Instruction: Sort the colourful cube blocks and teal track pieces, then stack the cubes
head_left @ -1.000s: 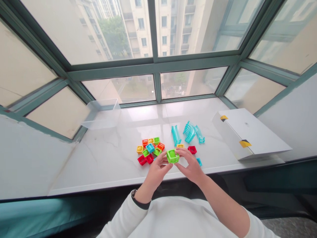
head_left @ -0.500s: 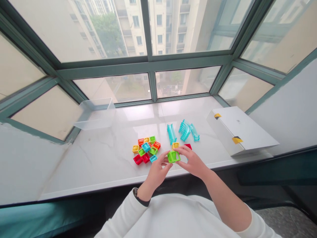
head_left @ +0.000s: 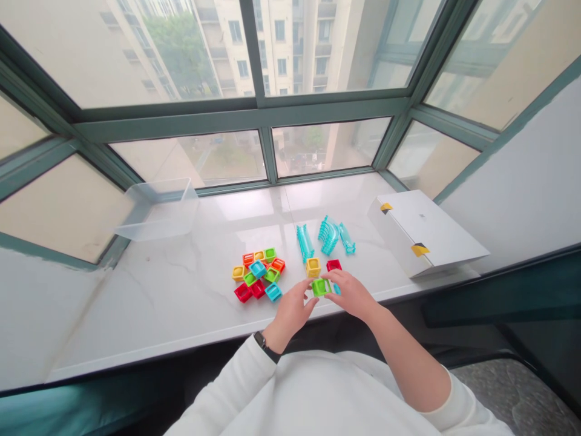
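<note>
A light-green hollow toy block [head_left: 321,287] is between my two hands, low over the front of the white sill. My left hand [head_left: 293,312] has its fingertips at the block's left side, with the thumb lower down. On the right side, the fingers of my right hand [head_left: 353,295] grip it. Just behind the green block stands a yellow block [head_left: 313,267]. A red block [head_left: 334,265] lies behind my right hand, and a blue piece [head_left: 336,289] shows partly between that hand's fingers.
Several mixed-colour blocks [head_left: 258,269] lie piled left of my hands. Clear turquoise track pieces [head_left: 328,235] lie farther back. A transparent plastic bin [head_left: 157,232] stands back left, a white box [head_left: 429,227] at right. Windows border the marble-patterned sill [head_left: 181,297].
The green block has been lowered and moved slightly right of the yellow block, which now shows more fully. The blue piece under my right hand has come into sight. The camera view has shifted.
</note>
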A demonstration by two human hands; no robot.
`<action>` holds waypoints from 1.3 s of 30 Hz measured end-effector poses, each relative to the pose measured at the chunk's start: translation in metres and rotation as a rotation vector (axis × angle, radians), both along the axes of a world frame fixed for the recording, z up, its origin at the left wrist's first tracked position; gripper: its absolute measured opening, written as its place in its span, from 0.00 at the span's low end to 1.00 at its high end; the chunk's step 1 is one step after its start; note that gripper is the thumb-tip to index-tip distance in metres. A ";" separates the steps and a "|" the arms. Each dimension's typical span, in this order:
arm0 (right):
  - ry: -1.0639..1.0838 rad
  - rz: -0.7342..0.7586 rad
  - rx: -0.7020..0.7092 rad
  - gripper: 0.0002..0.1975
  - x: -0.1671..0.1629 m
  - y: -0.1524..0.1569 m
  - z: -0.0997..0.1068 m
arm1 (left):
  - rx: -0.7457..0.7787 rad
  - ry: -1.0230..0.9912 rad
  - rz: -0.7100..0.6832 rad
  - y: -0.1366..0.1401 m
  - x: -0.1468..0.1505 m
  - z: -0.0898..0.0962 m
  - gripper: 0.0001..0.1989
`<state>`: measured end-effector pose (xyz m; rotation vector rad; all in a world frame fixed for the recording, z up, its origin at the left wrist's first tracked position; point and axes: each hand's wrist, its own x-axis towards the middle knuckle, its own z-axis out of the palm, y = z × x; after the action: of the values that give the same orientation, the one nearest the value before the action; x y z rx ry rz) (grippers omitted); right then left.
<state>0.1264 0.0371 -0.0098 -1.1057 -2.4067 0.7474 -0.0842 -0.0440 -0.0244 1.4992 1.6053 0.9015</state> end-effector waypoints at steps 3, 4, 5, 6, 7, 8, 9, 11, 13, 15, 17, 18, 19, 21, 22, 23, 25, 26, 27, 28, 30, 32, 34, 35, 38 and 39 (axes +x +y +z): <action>-0.057 0.000 0.009 0.23 -0.002 0.002 -0.011 | 0.003 -0.017 0.021 -0.002 0.000 -0.012 0.27; -0.079 -0.001 0.012 0.23 -0.002 0.002 -0.014 | 0.002 -0.027 0.031 -0.003 0.000 -0.015 0.26; -0.103 -0.002 0.016 0.23 -0.002 0.003 -0.017 | -0.002 -0.034 0.039 -0.004 0.000 -0.018 0.26; -0.127 -0.008 0.022 0.23 -0.002 0.003 -0.020 | -0.010 -0.037 0.041 -0.004 0.000 -0.020 0.26; -0.149 -0.014 0.029 0.23 -0.002 0.003 -0.023 | -0.021 -0.038 0.041 -0.004 0.000 -0.022 0.26; -0.168 -0.020 0.037 0.22 -0.002 0.004 -0.026 | -0.034 -0.040 0.039 -0.004 -0.001 -0.023 0.25; -0.182 -0.025 0.045 0.22 -0.002 0.004 -0.028 | -0.047 -0.046 0.036 -0.004 -0.001 -0.024 0.25; -0.198 -0.027 0.057 0.21 -0.003 0.005 -0.032 | -0.071 -0.069 0.030 -0.003 -0.001 -0.026 0.25; -0.211 -0.019 0.061 0.21 -0.004 0.005 -0.035 | -0.090 -0.092 0.019 -0.002 0.000 -0.028 0.24; -0.232 -0.014 0.059 0.21 -0.006 0.006 -0.035 | -0.108 -0.100 0.013 -0.001 0.000 -0.029 0.24; -0.259 -0.018 0.055 0.21 -0.008 0.006 -0.034 | -0.124 -0.096 0.017 -0.001 0.001 -0.031 0.25; -0.271 -0.020 0.054 0.20 -0.009 0.005 -0.034 | -0.132 -0.097 0.017 -0.001 0.001 -0.032 0.25; -0.280 -0.023 0.052 0.20 -0.010 0.005 -0.033 | -0.138 -0.100 0.018 -0.001 0.002 -0.033 0.26; -0.294 -0.029 0.049 0.21 -0.012 0.005 -0.033 | -0.148 -0.117 0.019 -0.002 0.002 -0.036 0.26; -0.302 -0.030 0.047 0.21 -0.013 0.005 -0.033 | -0.152 -0.128 0.022 -0.002 0.002 -0.037 0.27; -0.310 -0.031 0.044 0.21 -0.013 0.005 -0.033 | -0.157 -0.137 0.028 -0.002 0.002 -0.038 0.27; -0.328 -0.036 0.039 0.22 -0.015 0.005 -0.033 | -0.168 -0.151 0.038 -0.002 0.003 -0.040 0.28; -0.334 -0.036 0.041 0.22 -0.016 0.005 -0.034 | -0.174 -0.153 0.042 -0.002 0.003 -0.041 0.28; -0.339 -0.037 0.044 0.22 -0.017 0.005 -0.034 | -0.181 -0.151 0.047 -0.002 0.004 -0.042 0.28; -0.343 -0.036 0.048 0.21 -0.017 0.005 -0.035 | -0.188 -0.147 0.052 -0.002 0.004 -0.043 0.28; -0.353 -0.028 0.055 0.21 -0.018 0.005 -0.037 | -0.209 -0.132 0.055 -0.002 0.004 -0.046 0.28; -0.369 -0.025 0.053 0.21 -0.018 0.005 -0.040 | -0.244 -0.120 0.042 -0.002 0.004 -0.048 0.28; -0.383 -0.026 0.051 0.21 -0.018 0.005 -0.042 | -0.280 -0.120 0.017 -0.001 0.004 -0.051 0.29; -0.388 -0.028 0.051 0.21 -0.018 0.004 -0.042 | -0.294 -0.122 0.005 -0.001 0.004 -0.053 0.30; -0.394 -0.032 0.055 0.20 -0.019 0.003 -0.041 | -0.310 -0.128 -0.007 -0.001 0.003 -0.057 0.32; -0.396 -0.033 0.055 0.20 -0.020 0.002 -0.040 | -0.310 -0.127 -0.004 -0.001 0.003 -0.058 0.33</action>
<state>0.1066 0.0395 -0.0499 -1.3739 -2.7025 0.4817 -0.0808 -0.0448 -0.0824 1.2059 1.5661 0.6934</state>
